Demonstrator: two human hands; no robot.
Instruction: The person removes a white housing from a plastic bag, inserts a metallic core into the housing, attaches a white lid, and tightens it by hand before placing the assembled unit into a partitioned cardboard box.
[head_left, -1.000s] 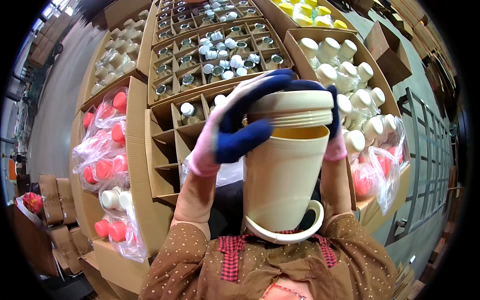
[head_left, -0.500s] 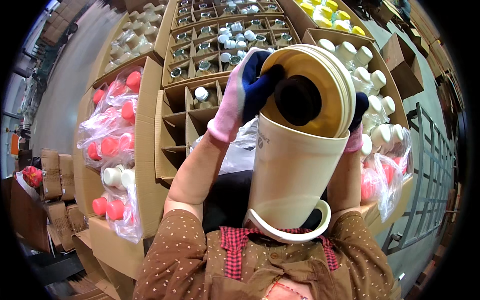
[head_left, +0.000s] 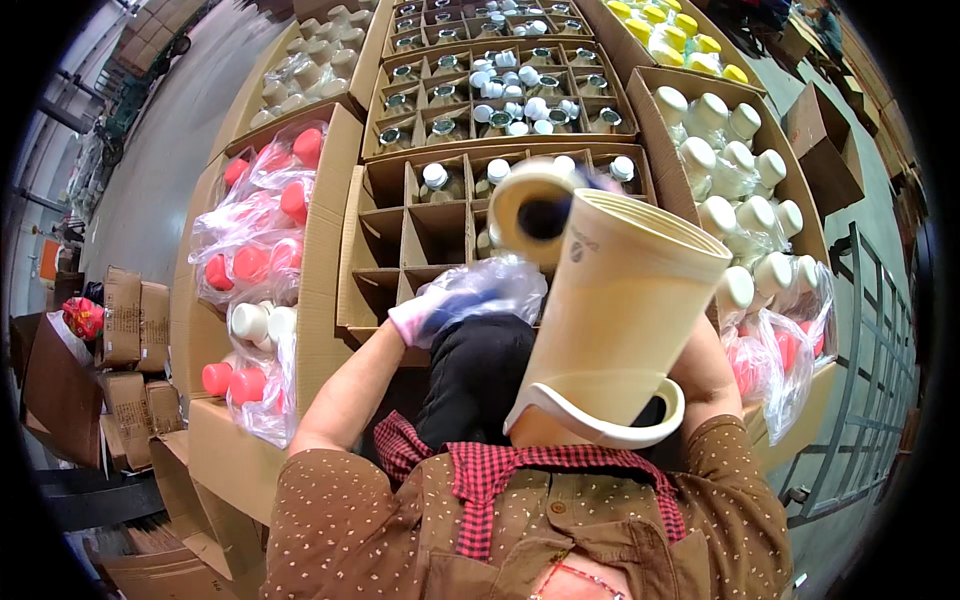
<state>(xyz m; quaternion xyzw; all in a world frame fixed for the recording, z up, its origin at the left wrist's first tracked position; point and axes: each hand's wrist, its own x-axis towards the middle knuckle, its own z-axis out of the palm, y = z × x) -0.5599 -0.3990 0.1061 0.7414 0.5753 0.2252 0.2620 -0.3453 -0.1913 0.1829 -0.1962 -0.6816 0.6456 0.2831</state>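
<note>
A tall cream plastic container point(head_left: 620, 330) with a looped band near its base leans upright against my front, its mouth uncovered. Beside its rim, a cream lid point(head_left: 512, 222) with a dark round centre is in the air, smeared by motion. My right hand point(head_left: 598, 181), mostly hidden behind the container, shows only blurred fingers at the lid's edge and appears to hold it. My left hand point(head_left: 445, 312), in a pink and blue glove, is at a crumpled clear plastic bag point(head_left: 505, 285); blur hides how its fingers lie. The bag is by a divided carton point(head_left: 350, 250) with several white-capped bottles.
To the left, a carton point(head_left: 335, 230) holds bagged red-capped and cream bottles. On the right stands a carton point(head_left: 640, 110) of cream bottles in plastic. Farther back, another divided carton point(head_left: 372, 150) holds clear bottles and loose white caps. A metal rack point(head_left: 850, 360) stands at far right.
The lid has come off the container's mouth and moved left. My left hand has let go of it and dropped to the plastic bag. The view has shifted, showing more of the divided carton.
</note>
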